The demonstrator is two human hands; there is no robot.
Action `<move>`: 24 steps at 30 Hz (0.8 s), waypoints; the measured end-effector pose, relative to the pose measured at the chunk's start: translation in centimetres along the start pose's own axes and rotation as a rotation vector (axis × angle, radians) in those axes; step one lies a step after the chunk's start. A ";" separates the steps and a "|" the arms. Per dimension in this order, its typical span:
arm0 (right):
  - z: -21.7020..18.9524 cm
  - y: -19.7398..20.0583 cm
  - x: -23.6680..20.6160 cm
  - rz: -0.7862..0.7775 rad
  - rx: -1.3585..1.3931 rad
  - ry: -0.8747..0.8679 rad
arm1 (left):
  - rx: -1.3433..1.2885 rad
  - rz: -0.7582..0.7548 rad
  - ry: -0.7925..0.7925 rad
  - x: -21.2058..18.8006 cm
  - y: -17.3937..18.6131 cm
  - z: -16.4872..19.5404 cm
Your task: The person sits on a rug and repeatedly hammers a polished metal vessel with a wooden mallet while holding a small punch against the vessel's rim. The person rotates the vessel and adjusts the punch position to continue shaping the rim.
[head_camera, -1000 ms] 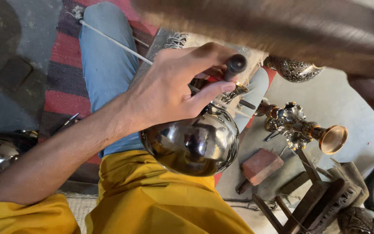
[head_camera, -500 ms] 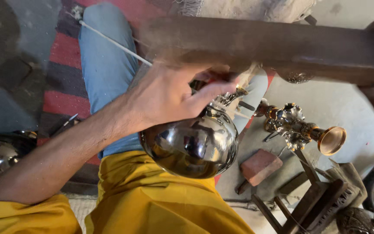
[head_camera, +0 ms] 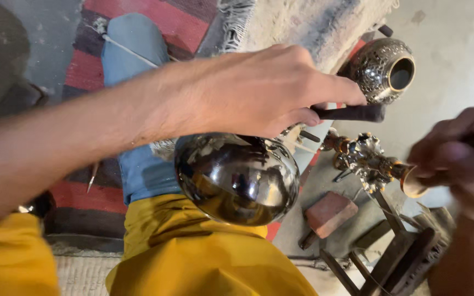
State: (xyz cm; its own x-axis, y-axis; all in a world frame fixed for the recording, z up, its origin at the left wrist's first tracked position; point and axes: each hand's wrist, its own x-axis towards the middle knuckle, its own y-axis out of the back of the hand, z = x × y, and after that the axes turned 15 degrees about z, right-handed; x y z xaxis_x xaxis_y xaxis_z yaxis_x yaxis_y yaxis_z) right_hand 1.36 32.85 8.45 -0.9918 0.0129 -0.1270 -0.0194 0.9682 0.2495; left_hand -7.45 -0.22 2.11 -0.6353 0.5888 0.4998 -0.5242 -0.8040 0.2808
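Above shiny vessel (head_camera: 237,178), left hand (head_camera: 259,90)

A dark slender tool (head_camera: 352,113) lies level just above the polished, mirror-bright round metal vessel (head_camera: 237,178), which rests bulging side up, its engraved neck hidden behind, toward the tool.

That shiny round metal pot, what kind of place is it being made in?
Probably a metal craft workshop on the floor. The polished round silver vessel rests on the person's lap, an engraved perforated metal pot sits nearby, and an ornate brass piece lies beside a reddish brick.
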 end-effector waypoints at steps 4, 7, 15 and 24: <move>0.9 -2.0 -1.5 0.148 -0.381 0.287 | 0.100 -0.116 -0.026 1.1 0.0 0.7; 2.2 -2.7 -2.8 0.256 -0.600 0.480 | 0.145 -0.169 -0.004 1.0 0.2 0.7; 4.5 -4.1 -3.6 0.362 -0.769 0.503 | 0.053 -0.171 0.005 1.1 0.0 -0.1; 4.0 2.4 -1.9 0.126 -0.644 0.209 | -0.019 0.100 0.099 -2.1 0.0 0.3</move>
State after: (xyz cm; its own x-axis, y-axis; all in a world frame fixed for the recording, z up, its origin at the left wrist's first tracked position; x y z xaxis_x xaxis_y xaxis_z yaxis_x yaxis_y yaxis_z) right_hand 3.69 36.20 5.43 -0.9937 0.0047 0.1123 0.0910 0.6204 0.7790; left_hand -5.91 -1.49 1.28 -0.7374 0.5118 0.4407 -0.4656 -0.8579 0.2173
